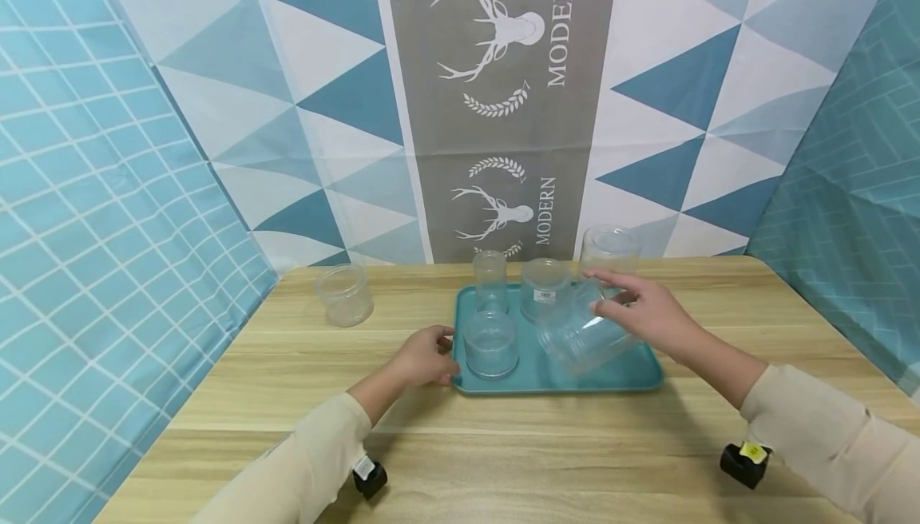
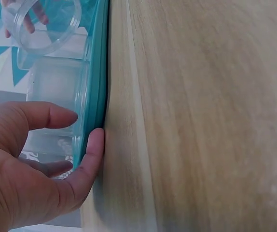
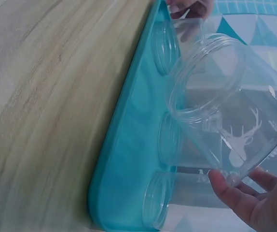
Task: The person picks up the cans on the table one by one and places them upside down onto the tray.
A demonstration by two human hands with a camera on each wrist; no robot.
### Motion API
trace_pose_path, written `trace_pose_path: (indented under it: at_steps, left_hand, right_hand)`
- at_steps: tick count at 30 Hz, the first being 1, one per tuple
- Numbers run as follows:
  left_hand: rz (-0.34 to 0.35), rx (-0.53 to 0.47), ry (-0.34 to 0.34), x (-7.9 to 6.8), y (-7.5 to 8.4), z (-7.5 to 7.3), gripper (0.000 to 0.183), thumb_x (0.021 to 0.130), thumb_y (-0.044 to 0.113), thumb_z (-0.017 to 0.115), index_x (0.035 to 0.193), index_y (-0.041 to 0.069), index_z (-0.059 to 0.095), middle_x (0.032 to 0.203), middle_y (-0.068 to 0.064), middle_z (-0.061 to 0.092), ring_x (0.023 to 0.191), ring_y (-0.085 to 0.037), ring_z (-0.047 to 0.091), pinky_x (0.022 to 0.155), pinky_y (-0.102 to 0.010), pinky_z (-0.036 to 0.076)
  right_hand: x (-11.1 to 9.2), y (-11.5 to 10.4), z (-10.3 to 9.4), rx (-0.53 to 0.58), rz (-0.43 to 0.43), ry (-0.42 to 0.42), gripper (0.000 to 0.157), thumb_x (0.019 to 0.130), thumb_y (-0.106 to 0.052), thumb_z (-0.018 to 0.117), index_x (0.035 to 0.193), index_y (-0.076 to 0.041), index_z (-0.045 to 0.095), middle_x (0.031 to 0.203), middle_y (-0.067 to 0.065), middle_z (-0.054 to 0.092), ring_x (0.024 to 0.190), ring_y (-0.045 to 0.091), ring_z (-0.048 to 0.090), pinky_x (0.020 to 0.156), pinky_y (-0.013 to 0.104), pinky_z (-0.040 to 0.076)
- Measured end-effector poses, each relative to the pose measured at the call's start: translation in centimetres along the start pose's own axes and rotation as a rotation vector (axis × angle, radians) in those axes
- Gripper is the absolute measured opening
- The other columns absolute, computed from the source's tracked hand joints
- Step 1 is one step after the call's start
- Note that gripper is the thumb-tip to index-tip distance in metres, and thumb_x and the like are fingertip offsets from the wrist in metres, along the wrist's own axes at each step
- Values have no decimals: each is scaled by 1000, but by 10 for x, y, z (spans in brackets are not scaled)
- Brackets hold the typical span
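Note:
My right hand (image 1: 650, 312) holds a large clear jar (image 1: 582, 336) by its base end, tilted above the right part of the teal tray (image 1: 625, 380). In the right wrist view, the ridged open mouth of this jar points toward the tray side. My left hand (image 1: 426, 356) grips the tray's left edge, thumb and fingers at the rim. Nearest that hand stands a short wide clear jar (image 1: 491, 348). Behind it on the tray are a narrow tall jar (image 1: 491, 280) and a jar with a white label (image 1: 544, 288).
Off the tray, another clear jar (image 1: 345, 298) stands at the table's back left. One more clear jar (image 1: 611, 248) is at the back right, its lower part hidden by my right hand. The wooden table (image 1: 532, 452) ends at a patterned cloth (image 1: 503, 148).

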State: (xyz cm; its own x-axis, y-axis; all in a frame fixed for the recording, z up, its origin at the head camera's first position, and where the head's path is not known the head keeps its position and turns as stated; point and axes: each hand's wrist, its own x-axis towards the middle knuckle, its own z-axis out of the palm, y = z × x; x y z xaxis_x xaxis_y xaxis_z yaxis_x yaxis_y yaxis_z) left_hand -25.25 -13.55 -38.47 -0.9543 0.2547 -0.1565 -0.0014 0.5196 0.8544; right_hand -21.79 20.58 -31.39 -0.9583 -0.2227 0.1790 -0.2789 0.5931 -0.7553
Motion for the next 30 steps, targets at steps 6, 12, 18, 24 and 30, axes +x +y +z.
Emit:
trace_pose_path:
  at_steps: [6, 12, 18, 24, 30]
  left_hand:
    - [5, -41, 3, 4, 0, 4, 74, 68, -14, 57, 141, -10, 41, 113, -22, 55, 74, -21, 63, 62, -32, 58]
    - [14, -35, 11, 5, 1, 6, 76, 65, -18, 52, 140, -13, 41, 107, -19, 56, 66, -19, 61, 57, -32, 58]
    - [14, 0, 6, 5, 2, 5, 75, 65, -18, 54, 139, -14, 41, 106, -19, 56, 65, -19, 61, 56, -32, 58]
    - [12, 7, -4, 5, 3, 5, 75, 65, -18, 55, 139, -13, 42, 108, -20, 56, 64, -19, 61, 57, -31, 58]
    - [2, 17, -2, 5, 1, 3, 75, 66, -18, 56, 140, -12, 42, 112, -21, 55, 63, -18, 61, 57, -30, 57]
  right_hand:
    - [1, -8, 4, -216, -98, 32, 58, 88, -34, 69, 141, -17, 53, 140, 15, 50, 109, 36, 56, 74, 47, 53]
    - [5, -13, 9, -418, -134, 54, 60, 83, -40, 72, 138, -23, 57, 139, 16, 51, 121, 40, 52, 83, 59, 49]
    - [10, -18, 20, -572, -172, 52, 60, 77, -45, 74, 133, -24, 62, 125, 18, 58, 105, 37, 58, 52, 35, 48]
    - [17, -16, 33, -658, -203, 52, 60, 73, -47, 74, 129, -27, 66, 119, 18, 60, 89, 31, 60, 40, 28, 37]
    - [22, -21, 41, -704, -220, 26, 61, 73, -50, 73, 130, -27, 65, 119, 18, 60, 92, 34, 61, 45, 31, 43]
